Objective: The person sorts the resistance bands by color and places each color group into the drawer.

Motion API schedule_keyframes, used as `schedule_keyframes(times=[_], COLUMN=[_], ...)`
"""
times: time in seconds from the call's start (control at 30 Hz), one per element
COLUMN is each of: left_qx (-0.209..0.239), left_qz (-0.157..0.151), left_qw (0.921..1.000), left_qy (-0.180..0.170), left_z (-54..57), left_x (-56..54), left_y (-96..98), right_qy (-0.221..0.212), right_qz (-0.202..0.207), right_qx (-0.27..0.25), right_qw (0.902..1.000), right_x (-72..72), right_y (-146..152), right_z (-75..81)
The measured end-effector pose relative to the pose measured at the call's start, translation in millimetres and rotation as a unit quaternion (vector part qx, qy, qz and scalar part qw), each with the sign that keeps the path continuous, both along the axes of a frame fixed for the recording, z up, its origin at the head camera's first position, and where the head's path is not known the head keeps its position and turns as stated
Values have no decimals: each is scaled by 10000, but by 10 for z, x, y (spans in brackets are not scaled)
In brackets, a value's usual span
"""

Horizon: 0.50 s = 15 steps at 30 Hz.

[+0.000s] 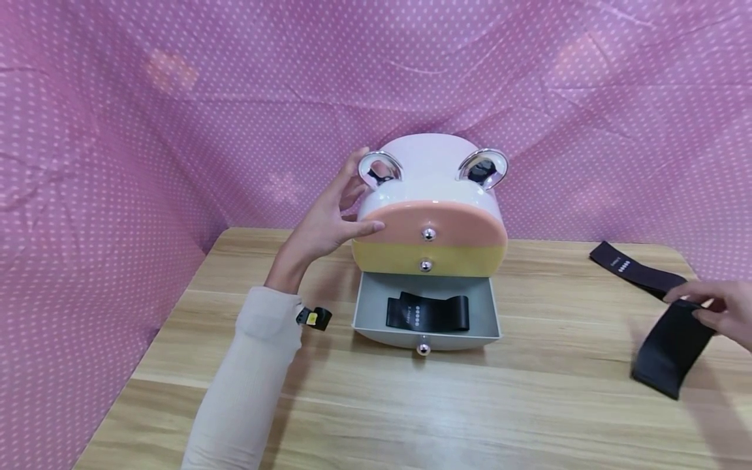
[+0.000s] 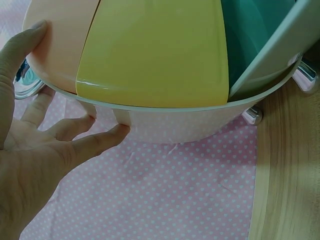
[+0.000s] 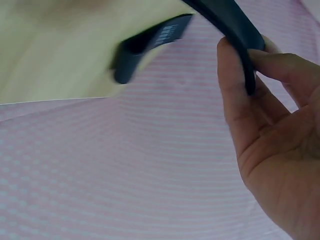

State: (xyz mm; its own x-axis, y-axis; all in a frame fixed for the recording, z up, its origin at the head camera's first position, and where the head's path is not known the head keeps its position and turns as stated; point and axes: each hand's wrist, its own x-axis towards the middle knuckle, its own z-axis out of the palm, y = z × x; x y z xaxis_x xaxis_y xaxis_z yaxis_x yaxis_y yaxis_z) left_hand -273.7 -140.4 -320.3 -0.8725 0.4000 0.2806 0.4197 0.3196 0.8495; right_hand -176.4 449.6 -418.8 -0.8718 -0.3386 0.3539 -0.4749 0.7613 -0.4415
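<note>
A small drawer box (image 1: 431, 225) with a white shell, silver ears and peach and yellow drawer fronts stands at the table's back. My left hand (image 1: 329, 225) grips its left side, thumb on the peach front and fingertips against the side wall, as the left wrist view shows. The grey bottom drawer (image 1: 367, 320) is pulled out, and a folded black resistance band (image 1: 435, 313) lies in it. At the right, my right hand (image 1: 728, 310) pinches another black resistance band (image 1: 672, 349) by one end; it hangs down over the table. Behind it lies a third black band (image 1: 640, 271) with white print.
The wooden table (image 1: 529, 411) carries everything. Pink dotted cloth (image 1: 282, 78) hangs behind the table and along its left side. Round silver knobs (image 1: 423, 349) stick out from the drawer fronts.
</note>
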Motion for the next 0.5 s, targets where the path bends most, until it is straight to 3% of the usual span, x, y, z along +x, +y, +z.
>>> schedule_keyframes(times=[0.07,0.2,0.5], left_qx=[-4,-15,28], left_qz=[15,28,-5], left_qw=[10000,10000,10000], left_qy=[-10,16,35], left_z=[-1,-2,-2], left_x=[2,3,-3], left_y=[-1,-1,3], right_qy=[341,722,971], right_qz=[-24,92,-298], right_qx=[224,92,303], right_qw=[9992,9973,9944], right_x=[6,16,117], right_y=[-112,-306,-827], right_z=[97,257,708])
